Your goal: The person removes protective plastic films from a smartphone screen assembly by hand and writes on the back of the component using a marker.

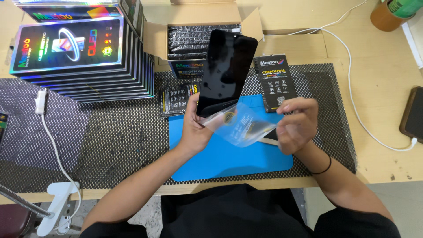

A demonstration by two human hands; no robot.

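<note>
My left hand [194,128] grips the lower end of a black phone screen panel [227,70], which stands tilted up over the blue work mat [220,161]. My right hand [297,123] pinches a clear plastic sleeve [240,123] whose open end is at the panel's bottom edge. Both hands hover just above the mat.
A stack of shiny holographic boxes [83,57] stands at the back left. An open cardboard box [194,31] holds several black packets. Black packets [274,81] lie on the mesh mat [110,132]. White cables [352,101], a phone [413,113] at the right edge, a white clamp [55,207].
</note>
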